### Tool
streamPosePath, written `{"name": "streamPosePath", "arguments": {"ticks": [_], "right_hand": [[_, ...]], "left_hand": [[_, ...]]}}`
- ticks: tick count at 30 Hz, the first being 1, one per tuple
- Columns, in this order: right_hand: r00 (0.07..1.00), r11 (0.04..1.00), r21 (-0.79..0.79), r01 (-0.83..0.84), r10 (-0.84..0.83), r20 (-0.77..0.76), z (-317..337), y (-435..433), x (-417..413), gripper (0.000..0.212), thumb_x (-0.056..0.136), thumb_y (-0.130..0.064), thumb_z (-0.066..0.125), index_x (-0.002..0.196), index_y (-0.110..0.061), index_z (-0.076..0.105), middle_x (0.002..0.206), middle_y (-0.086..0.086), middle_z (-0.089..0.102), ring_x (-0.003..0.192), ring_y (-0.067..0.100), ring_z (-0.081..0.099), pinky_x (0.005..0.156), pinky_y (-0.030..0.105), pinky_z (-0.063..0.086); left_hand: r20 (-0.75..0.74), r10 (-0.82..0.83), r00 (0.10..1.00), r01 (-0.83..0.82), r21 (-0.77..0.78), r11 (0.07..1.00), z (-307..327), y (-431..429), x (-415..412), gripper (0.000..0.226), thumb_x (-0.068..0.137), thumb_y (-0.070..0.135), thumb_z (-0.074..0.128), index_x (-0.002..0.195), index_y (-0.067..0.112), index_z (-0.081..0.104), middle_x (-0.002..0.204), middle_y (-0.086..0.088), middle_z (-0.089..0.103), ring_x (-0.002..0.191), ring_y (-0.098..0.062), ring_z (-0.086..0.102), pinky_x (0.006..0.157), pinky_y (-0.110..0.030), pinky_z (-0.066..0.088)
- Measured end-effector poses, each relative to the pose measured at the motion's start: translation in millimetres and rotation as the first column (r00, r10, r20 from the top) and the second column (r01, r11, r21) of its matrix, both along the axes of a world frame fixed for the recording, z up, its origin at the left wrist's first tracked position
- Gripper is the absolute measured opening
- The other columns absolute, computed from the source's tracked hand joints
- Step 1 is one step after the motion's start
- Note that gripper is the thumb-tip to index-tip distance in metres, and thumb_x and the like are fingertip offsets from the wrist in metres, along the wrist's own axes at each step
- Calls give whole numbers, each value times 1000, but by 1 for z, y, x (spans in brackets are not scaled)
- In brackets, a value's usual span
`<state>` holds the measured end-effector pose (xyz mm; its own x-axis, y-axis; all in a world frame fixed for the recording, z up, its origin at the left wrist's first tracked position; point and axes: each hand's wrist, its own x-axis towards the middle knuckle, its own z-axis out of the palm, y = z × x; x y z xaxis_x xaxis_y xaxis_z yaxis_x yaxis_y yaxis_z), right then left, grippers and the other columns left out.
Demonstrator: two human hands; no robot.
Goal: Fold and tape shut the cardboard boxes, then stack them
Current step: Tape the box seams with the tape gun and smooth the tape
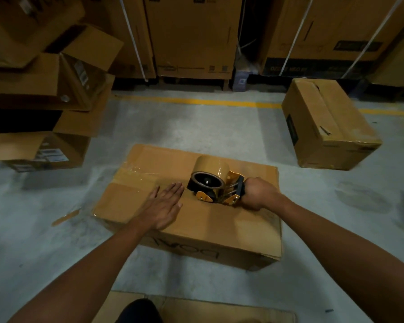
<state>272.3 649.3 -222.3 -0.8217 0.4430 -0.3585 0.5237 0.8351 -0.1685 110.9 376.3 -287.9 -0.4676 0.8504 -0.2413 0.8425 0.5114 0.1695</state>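
Observation:
A closed cardboard box (pixel 219 227) lies on the concrete floor in front of me, with a strip of brown tape running along its top seam from the left edge. My right hand (pixel 258 193) grips the handle of a yellow tape dispenser (pixel 210 183) that rests on the seam near the middle of the box top. My left hand (pixel 166 206) lies flat on the box top just left of the dispenser, fingers spread, holding nothing.
A taped box (pixel 329 127) stands on the floor at the right. Several open boxes (pixel 44 94) are piled at the left. Tall strapped cartons (pixel 194 36) line the back behind a yellow floor line (pixel 196 102). Flat cardboard (pixel 196 308) lies near my feet.

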Motion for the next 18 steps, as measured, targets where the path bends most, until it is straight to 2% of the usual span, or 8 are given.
{"name": "streamPosePath", "arguments": {"ticks": [5, 8, 11, 13, 16, 18], "right_hand": [[996, 997, -11, 74, -73, 42, 8, 29, 35, 24, 80, -48, 72, 92, -28, 66, 86, -2, 65, 78, 16, 61, 70, 31, 53], [997, 998, -17, 65, -64, 41, 8, 31, 41, 25, 82, -48, 71, 92, -26, 66, 86, 0, 65, 77, 16, 61, 71, 32, 54], [997, 998, -12, 64, -64, 49, 13, 29, 39, 19, 84, -40, 70, 89, -23, 64, 82, 1, 64, 74, 16, 60, 66, 30, 51], [997, 998, 5, 59, -59, 56, 17, 28, 38, 18, 84, -41, 70, 88, -23, 65, 82, 0, 64, 75, 16, 61, 67, 31, 53], [996, 998, 5, 67, -67, 53, 17, 28, 39, 17, 84, -40, 70, 86, -24, 63, 77, -3, 60, 71, 15, 58, 63, 29, 48], [997, 998, 6, 58, -58, 45, 16, 28, 40, 17, 85, -39, 70, 86, -25, 61, 76, -4, 58, 69, 13, 56, 63, 28, 45]], "left_hand": [[-22, -3, 1000, 2, -13, 1000, -2, 1, 2, 89, 82, 70, -22, 158, 25, -10, 161, 13, -19, 150, -6, -15, 122, -47, -8], [-25, 57, 998, -59, -65, 996, 3, 11, 14, 71, 99, 58, 2, 157, 20, -11, 162, 7, -21, 151, -11, -17, 122, -51, -7], [3, 24, 1000, -24, -99, 995, 9, 31, 34, 69, 104, 51, 13, 157, 15, -11, 163, 0, -21, 151, -14, -18, 123, -51, -5], [20, -50, 999, 51, -56, 997, 9, 52, 51, 69, 104, 50, 14, 159, 14, -4, 166, -3, -13, 151, -14, -16, 123, -50, -4], [20, -86, 996, 85, 25, 996, 8, 79, 73, 63, 104, 49, 14, 156, 14, 24, 164, -9, 20, 153, -21, 7, 123, -51, -3], [-8, -62, 998, 62, 50, 997, 4, 84, 78, 60, 104, 48, 14, 149, 15, 35, 158, -10, 33, 151, -21, 17, 124, -50, -2]]}}
